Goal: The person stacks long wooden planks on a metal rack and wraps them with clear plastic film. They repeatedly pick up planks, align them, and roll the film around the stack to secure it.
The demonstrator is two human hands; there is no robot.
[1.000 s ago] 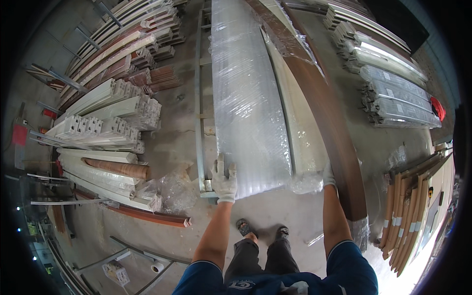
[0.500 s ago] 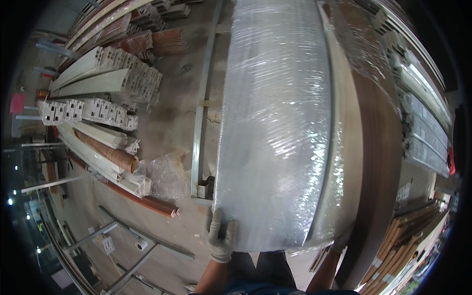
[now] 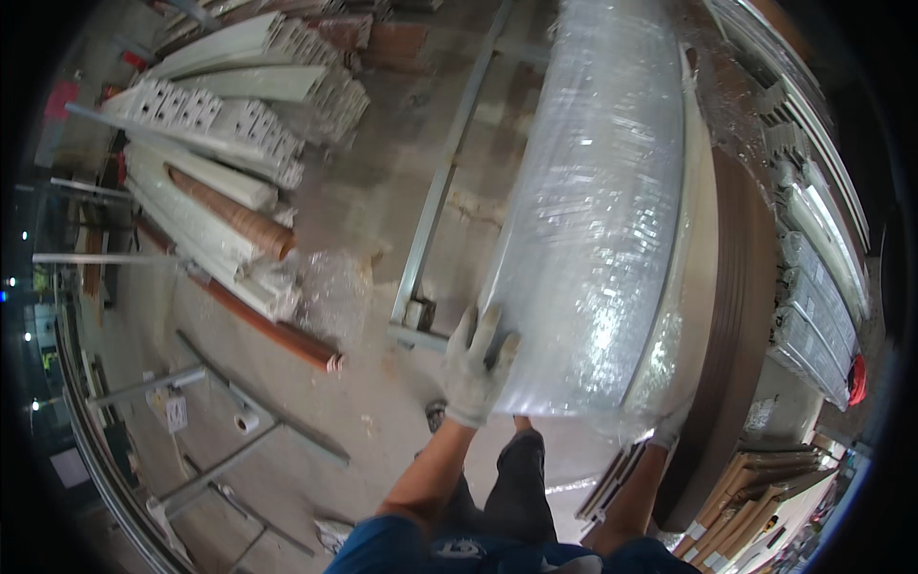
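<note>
A long panel bundle wrapped in shiny clear film runs away from me. My left hand, in a pale glove, grips its near left corner, thumb toward the top and the other fingers along the side. At the near right end is my right hand, also gloved, close to the film and a brown board stack; its fingers are mostly hidden. Pale film-covered boards lie between the bundle and the brown stack.
Left of the bundle lies a metal frame. White profiles and a brown roll are piled farther left. Another metal frame stands at lower left. Silver wrapped bundles and cardboard-wrapped boards sit on the right.
The bundle's near end has shifted right, away from the metal frame, with my left hand still at its corner. The whole view has also turned and shifted.
</note>
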